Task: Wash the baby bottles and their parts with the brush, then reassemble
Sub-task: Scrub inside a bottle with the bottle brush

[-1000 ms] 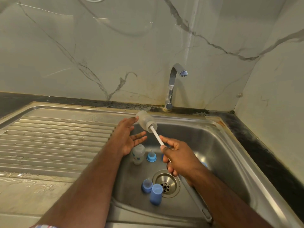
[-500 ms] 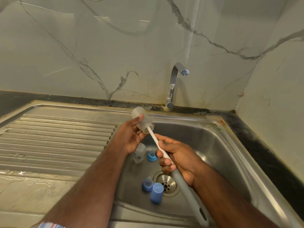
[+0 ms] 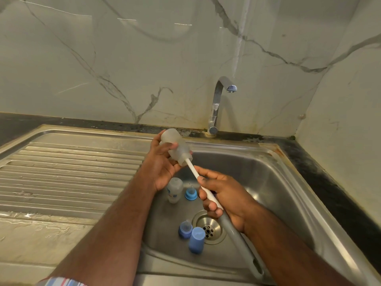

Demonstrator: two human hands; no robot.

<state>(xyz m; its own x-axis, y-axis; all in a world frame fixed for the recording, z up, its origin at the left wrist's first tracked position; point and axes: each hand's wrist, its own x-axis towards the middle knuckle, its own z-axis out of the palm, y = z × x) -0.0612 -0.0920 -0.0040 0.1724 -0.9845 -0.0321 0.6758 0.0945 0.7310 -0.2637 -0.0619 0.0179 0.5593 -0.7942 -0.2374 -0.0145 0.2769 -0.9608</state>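
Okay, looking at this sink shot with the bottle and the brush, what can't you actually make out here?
Head view, the only one:
- Brush head: inside the frosted bottle gripped by the left hand, bristles not visible.
- Brush handle middle: covered by the right hand that grips it.
- Print on the second bottle in the sink: too small to read.
- Water flow from the tap: none discernible.

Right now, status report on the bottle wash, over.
Left hand grips bottle. Right hand grips brush, head inside bottle. Nothing in the way.

Bare forearms; a striped sleeve (image 3: 61, 282), blue, red and white, on the left.
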